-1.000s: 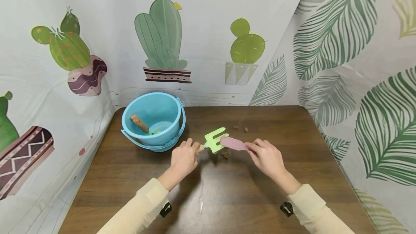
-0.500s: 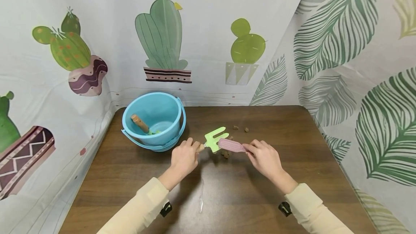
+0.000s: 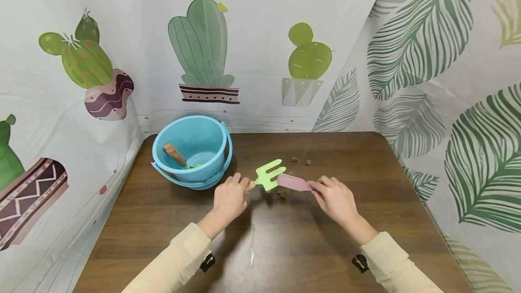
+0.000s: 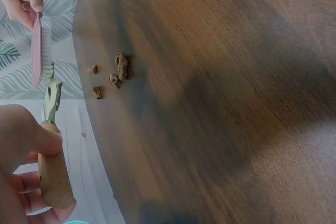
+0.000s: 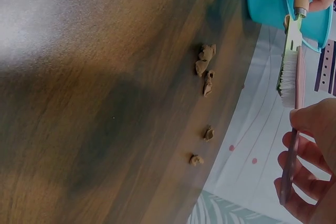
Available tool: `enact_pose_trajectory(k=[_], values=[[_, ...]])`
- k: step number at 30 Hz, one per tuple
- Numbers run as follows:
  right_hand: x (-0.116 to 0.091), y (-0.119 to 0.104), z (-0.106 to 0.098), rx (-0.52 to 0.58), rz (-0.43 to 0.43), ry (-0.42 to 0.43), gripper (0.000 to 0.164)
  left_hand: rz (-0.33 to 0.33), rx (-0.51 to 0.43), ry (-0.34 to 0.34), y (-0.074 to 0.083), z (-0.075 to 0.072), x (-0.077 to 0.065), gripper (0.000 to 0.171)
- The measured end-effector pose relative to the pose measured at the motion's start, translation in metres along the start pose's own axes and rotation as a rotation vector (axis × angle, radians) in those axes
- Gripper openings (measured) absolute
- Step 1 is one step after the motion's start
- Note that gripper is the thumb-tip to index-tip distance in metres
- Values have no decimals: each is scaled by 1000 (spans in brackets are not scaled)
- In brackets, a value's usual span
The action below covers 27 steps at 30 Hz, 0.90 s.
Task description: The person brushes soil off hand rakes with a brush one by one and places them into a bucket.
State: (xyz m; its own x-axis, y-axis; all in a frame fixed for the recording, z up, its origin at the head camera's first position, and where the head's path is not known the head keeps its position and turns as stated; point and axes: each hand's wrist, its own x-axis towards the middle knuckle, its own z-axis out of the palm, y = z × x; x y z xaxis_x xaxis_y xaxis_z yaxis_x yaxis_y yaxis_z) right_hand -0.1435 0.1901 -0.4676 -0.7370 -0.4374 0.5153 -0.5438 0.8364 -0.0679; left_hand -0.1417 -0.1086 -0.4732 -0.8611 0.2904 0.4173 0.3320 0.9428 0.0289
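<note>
My left hand grips the wooden handle of a small green garden fork, held above the table with its tines pointing right. A pink brush is in my right hand, fingers and thumb around its dark handle. Its white bristles face down against the fork's tines in the right wrist view. A brown bit clings to the fork. Several brown crumbly lumps lie on the table beneath and beyond the tools.
A blue bucket stands at the back left of the brown table, its handle folded down. Inside leans a tool with a wooden handle. A printed cloth hangs behind the table.
The brush shifts slightly left along the fork's tines, then back right. My left hand and the fork stay nearly still. The bucket has not moved.
</note>
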Motion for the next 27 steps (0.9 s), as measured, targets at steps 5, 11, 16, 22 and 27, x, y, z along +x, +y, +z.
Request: enact_pose_trajectory(k=[5, 11, 16, 22, 27], values=[[-2, 2, -1, 3, 5, 12, 26, 5, 4, 10, -1, 0, -1, 23], [-7, 8, 1, 3, 18, 18, 26, -14, 5, -11, -4, -1, -2, 23], [-10, 13, 2, 5, 27, 29, 25, -12, 3, -2, -6, -1, -4, 23], [-13, 16, 2, 5, 28, 30, 25, -21, -7, 0, -8, 0, -5, 24], [-12, 18, 0, 9, 39, 33, 25, -24, -18, -1, -8, 1, -5, 25]])
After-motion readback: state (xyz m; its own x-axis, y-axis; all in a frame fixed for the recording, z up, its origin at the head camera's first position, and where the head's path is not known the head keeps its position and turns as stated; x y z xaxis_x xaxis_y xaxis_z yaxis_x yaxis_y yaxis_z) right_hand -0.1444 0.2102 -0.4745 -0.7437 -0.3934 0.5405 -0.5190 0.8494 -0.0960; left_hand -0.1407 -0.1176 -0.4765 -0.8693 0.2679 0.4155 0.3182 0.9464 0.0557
